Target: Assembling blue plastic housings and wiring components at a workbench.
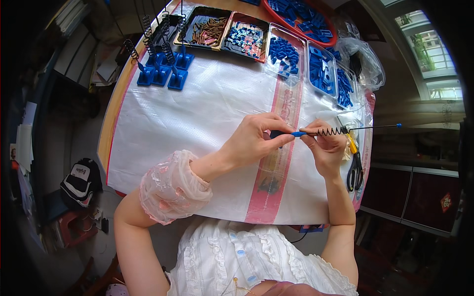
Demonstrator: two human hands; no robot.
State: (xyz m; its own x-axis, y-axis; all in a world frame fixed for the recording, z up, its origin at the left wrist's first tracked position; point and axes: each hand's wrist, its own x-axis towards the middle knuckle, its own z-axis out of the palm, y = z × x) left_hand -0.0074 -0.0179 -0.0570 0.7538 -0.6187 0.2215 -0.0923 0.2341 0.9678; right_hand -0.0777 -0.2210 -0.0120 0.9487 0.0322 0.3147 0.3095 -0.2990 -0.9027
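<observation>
My left hand [254,140] pinches a blue plastic piece [297,133], with a darker blue part showing behind its fingers. Right up against it, my right hand [323,148] grips a black coil spring [332,131]. From the spring a thin black rod [373,127] runs out to the right and ends in a small blue tip. Spring and blue piece meet in line between my fingertips; the exact joint is hidden. Both hands hover over the white sheet [182,126] on the table. Beyond, at the far left, stand several blue bases [160,74] with black springs and rods upright on them.
Along the far edge lie a tray of brass-coloured screws [210,30], a tray of small metal parts [244,39], clear boxes of blue pieces [284,54] and a red basin [333,39]. Black-handled scissors [354,175] and a yellow-handled tool [352,143] lie by my right hand.
</observation>
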